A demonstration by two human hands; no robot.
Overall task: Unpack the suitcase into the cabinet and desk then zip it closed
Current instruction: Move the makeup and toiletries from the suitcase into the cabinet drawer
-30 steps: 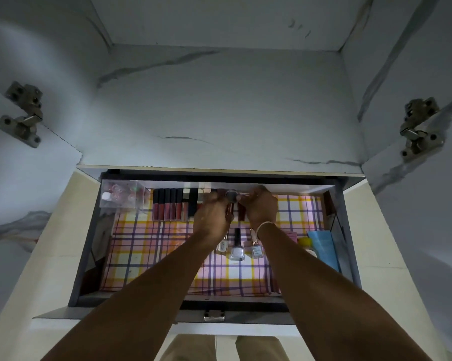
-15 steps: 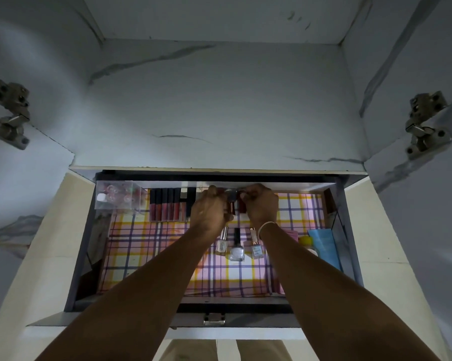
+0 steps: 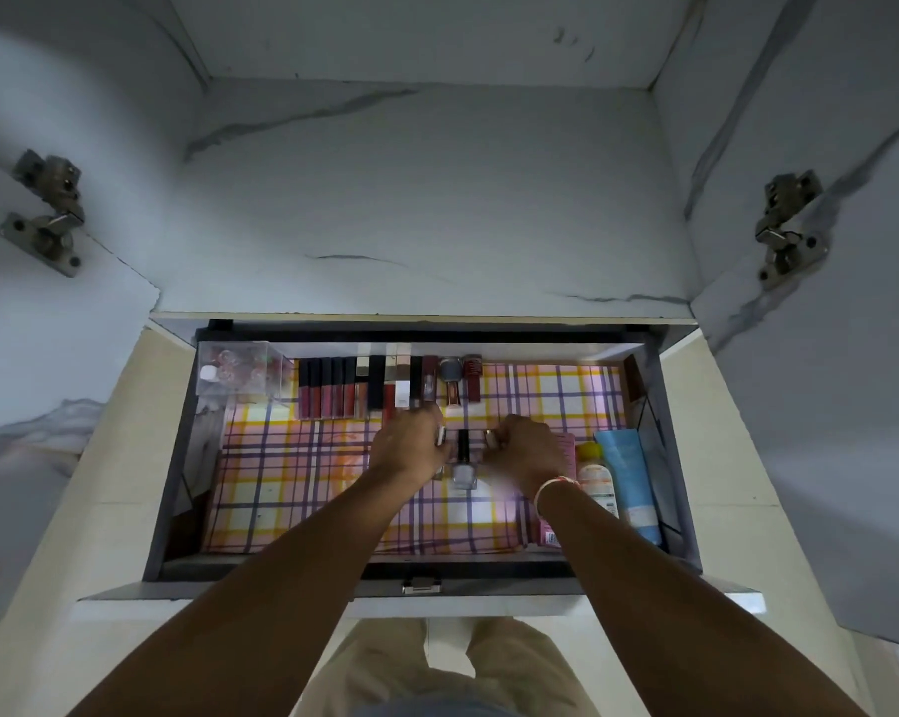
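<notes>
While upright, polish bottle (image 3: 464, 465) between both hands' fingers (image 3: 494, 441).

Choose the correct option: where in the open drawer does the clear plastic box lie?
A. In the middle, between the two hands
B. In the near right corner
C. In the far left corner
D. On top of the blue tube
C: the clear plastic box sits in the drawer's far left corner, left of the row of lipsticks.

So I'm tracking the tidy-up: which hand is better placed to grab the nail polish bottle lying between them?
Probably the left hand: it sits right beside the nail polish bottle; the right hand already seems to pinch something small.
</notes>
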